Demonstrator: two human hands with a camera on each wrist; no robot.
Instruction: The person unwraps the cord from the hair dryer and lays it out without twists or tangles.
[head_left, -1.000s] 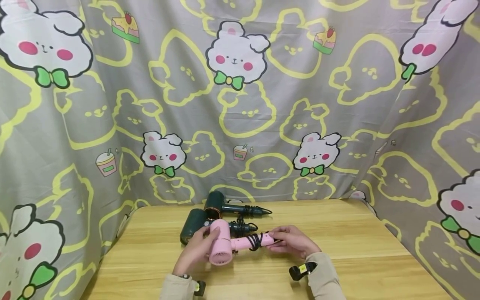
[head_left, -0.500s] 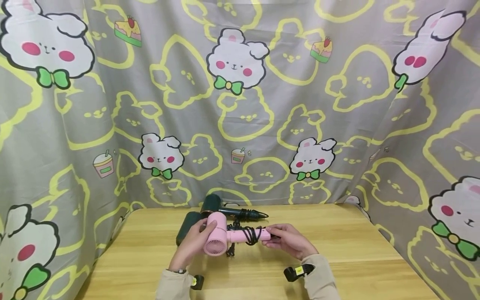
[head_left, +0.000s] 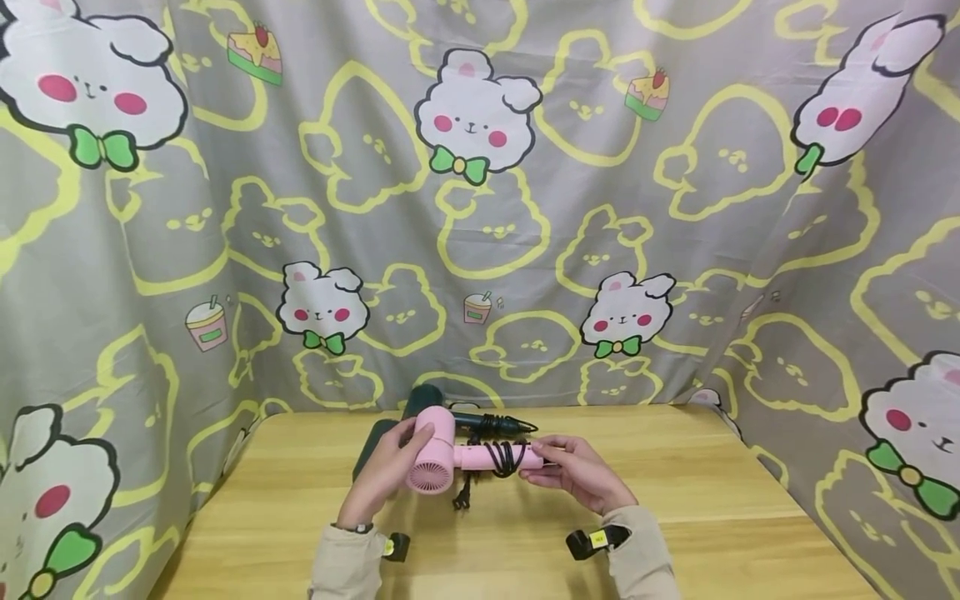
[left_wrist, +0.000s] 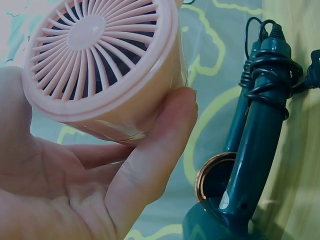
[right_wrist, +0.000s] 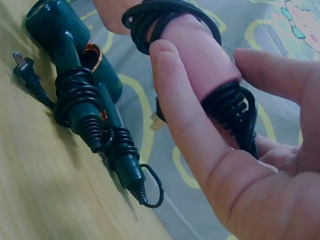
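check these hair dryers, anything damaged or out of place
The held pink hair dryer shows no damage. Slightly untidy: the plug of the nearer green hair dryer sticks out sideways, while its cord is coiled round the handle.

Soft light, bluish wrist views.

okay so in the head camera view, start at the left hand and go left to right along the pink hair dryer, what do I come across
Left hand, pink dryer head, black cord coiled around the handle, right hand.
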